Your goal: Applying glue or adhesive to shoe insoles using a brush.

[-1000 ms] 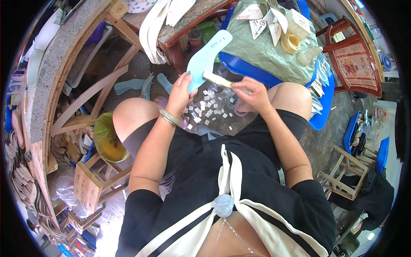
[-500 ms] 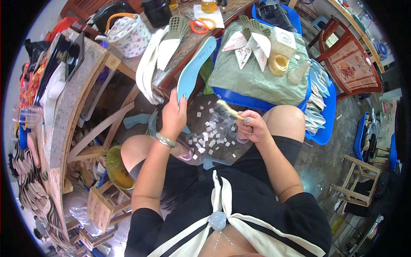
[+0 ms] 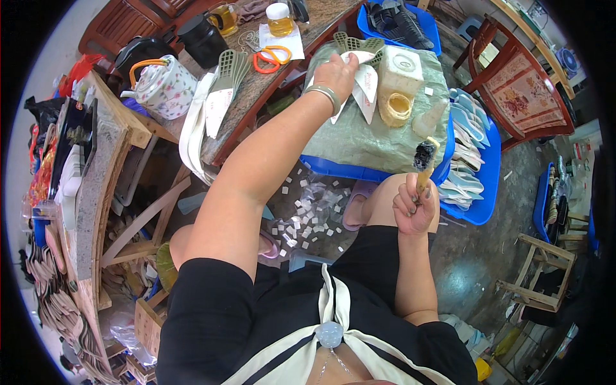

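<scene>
On the green cloth (image 3: 359,144) ahead of me, my left hand (image 3: 335,72) lies stretched far forward, its fingers curled down onto the white insole pieces (image 3: 367,86) fanned out there. They are touching the topmost piece, though I cannot tell whether they have truly closed on it. My right hand (image 3: 414,208) stays close in above my knee, fist wrapped tight round the handle of a glue brush (image 3: 423,160), which stands nearly upright with its dark, clotted head on top.

The insole pieces lie well away from the brush, up and to the left of it, their long axes pointing roughly back toward me. So my left hand is far the nearer; the brush hand is well apart from them.

Just right of the pieces stands a squarish white container (image 3: 403,69) with a round label on its top, and in front of it an open tub of amber glue (image 3: 396,108). A white squeeze bottle (image 3: 431,119) lies tilted beside that. On the wooden table (image 3: 250,96) further left are orange-handled scissors (image 3: 269,59) on a white sheet and a flowered kettle (image 3: 165,83). Blue insoles (image 3: 471,138) are stacked in the blue tray (image 3: 478,205) at right.
</scene>
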Motion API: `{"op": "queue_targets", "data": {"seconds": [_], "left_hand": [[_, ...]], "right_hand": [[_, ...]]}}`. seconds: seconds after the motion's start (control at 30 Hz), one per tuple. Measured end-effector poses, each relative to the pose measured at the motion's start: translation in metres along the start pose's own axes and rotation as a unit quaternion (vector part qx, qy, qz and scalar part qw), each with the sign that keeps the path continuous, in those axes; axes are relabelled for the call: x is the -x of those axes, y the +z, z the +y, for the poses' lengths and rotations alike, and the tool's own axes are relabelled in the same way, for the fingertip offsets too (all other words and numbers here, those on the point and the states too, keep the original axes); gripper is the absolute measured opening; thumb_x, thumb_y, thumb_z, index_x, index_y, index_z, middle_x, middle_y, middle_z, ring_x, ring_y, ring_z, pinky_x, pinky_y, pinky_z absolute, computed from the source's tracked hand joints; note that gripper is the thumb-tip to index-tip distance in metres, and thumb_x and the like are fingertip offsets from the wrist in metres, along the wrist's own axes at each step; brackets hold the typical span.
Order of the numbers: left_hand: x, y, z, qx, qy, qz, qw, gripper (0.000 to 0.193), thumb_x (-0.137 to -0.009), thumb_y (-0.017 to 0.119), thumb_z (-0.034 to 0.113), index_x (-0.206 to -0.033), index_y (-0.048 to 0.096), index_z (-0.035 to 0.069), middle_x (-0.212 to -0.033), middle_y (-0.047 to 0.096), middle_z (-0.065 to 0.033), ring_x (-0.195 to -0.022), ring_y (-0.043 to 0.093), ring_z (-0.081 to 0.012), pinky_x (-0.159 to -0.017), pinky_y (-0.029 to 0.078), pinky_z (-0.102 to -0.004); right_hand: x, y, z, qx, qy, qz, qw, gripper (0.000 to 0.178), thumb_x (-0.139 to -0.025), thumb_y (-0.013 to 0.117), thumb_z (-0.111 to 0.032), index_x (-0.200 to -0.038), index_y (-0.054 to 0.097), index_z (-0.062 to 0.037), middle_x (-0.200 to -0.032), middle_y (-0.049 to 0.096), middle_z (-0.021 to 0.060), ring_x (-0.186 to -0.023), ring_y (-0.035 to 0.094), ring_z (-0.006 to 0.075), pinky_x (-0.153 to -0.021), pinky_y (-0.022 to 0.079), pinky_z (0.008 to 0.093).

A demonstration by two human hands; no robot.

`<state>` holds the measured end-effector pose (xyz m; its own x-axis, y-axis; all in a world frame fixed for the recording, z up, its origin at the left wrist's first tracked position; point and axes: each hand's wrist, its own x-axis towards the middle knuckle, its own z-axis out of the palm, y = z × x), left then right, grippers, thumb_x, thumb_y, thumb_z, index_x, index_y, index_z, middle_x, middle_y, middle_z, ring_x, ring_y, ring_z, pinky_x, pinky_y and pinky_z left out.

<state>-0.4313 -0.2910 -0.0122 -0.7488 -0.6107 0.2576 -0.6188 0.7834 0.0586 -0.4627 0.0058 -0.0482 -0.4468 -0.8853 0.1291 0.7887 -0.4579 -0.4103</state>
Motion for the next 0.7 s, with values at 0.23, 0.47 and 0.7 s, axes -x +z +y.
{"op": "queue_targets", "data": {"seconds": [0.23,0.47,0.7], "left_hand": [[0.028,0.012,-0.007,-0.023,0.070,-0.012,0.997,0.050,-0.082,0.054,0.013,-0.131,0.044,0.017,-0.100,0.052,-0.0196,-0.088,0.060,-0.0331,-0.072,0.052,-0.0421],[0.111,-0.009,-0.141,-0.172,-0.237,0.207,0.933,0.067,-0.076,0.067,0.033,-0.128,0.040,0.001,-0.125,0.047,-0.0215,-0.120,0.042,-0.0347,-0.097,0.039,-0.0427],[0.146,0.003,-0.236,0.002,-0.192,0.145,0.971,0.059,-0.077,0.067,0.028,-0.122,0.046,-0.004,-0.120,0.051,-0.0263,-0.112,0.048,-0.0395,-0.097,0.038,-0.0428]], "right_hand": [[-0.002,-0.011,-0.012,0.005,-0.018,-0.019,1.000,0.022,-0.086,0.063,-0.018,-0.096,0.048,-0.0047,-0.072,0.034,0.0001,-0.050,0.031,0.0044,-0.040,0.027,0.0164],[0.008,-0.021,-0.031,0.056,-0.050,0.041,0.996,0.024,-0.089,0.058,-0.018,-0.101,0.048,-0.0004,-0.071,0.034,0.0006,-0.051,0.033,0.0046,-0.040,0.026,0.0164],[-0.032,-0.038,-0.059,0.366,-0.060,0.171,0.913,0.029,-0.087,0.055,-0.009,-0.114,0.057,0.0013,-0.065,0.041,-0.0028,-0.049,0.032,0.0029,-0.042,0.023,0.0184]]}}
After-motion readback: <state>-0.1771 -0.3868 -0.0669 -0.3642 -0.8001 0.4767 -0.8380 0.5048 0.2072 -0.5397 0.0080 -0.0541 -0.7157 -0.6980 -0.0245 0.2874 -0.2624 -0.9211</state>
